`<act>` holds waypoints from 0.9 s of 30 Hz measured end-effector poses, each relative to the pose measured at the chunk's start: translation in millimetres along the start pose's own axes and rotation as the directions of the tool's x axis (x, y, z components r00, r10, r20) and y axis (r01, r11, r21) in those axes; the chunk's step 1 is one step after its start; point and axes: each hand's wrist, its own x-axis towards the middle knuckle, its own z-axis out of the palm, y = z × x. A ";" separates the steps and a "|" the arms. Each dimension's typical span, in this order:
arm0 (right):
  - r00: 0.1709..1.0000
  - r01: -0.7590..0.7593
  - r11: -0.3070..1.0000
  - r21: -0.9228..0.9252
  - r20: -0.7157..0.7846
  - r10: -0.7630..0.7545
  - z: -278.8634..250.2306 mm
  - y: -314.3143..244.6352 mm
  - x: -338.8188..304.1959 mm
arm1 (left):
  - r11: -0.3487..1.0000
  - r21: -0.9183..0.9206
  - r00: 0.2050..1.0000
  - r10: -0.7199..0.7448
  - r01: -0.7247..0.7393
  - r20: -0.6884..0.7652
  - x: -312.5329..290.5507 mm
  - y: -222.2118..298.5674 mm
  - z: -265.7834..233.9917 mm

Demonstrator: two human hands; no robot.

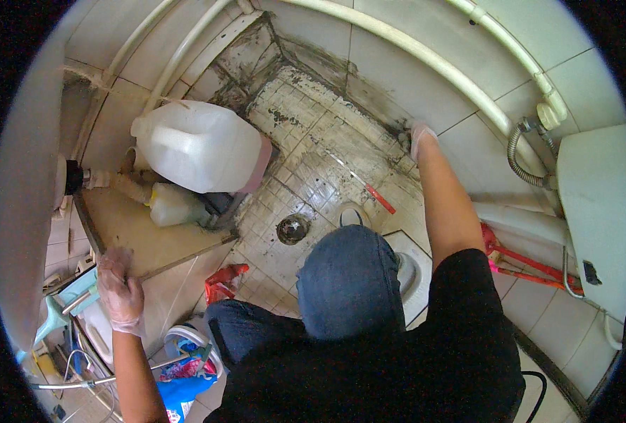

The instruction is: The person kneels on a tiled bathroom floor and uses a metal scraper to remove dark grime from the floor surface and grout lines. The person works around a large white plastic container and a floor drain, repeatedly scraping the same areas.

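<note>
My right hand (421,137), in a clear plastic glove, reaches to the foot of the tiled wall at the far right. Its fingers are closed against a small dark thing (403,138) that I cannot make out. My left hand (121,292), gloved likewise, is at the edge of a tan ledge (144,250), thumb apart and fingers stretched out, with nothing visible in it. A thin tool with a red handle (381,200) lies on the stained floor tiles (313,173) between the hands. Dark grime marks the corner and the wall's lower edge.
A large white jug (197,148) and a smaller bottle (175,204) stand on the left. A drain hole (292,230) opens in the floor by a red crumpled bag (225,283). A squat toilet (420,278) is beside my knee; a bucket (214,356) stands lower left.
</note>
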 end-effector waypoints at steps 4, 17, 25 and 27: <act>0.984 0.047 0.908 0.416 0.136 -0.113 -6.1 -5.7 -53.6 | 0.999 0.022 0.999 0.046 -0.047 0.013 -2.5 -7.3 -6.3; 0.862 0.394 0.643 -0.657 0.022 -0.506 1.5 161.0 -24.7 | 0.996 0.046 0.997 0.078 -0.077 -0.029 11.0 -0.5 11.2; 0.866 0.460 0.887 -0.044 -0.195 -0.460 37.4 147.7 -66.7 | 1.000 -0.002 1.000 -0.002 0.002 0.000 14.1 21.6 20.3; 0.885 0.452 0.864 0.224 -0.239 -0.401 37.7 141.0 -63.5 | 1.000 0.019 1.000 -0.002 0.002 0.013 16.4 26.6 18.4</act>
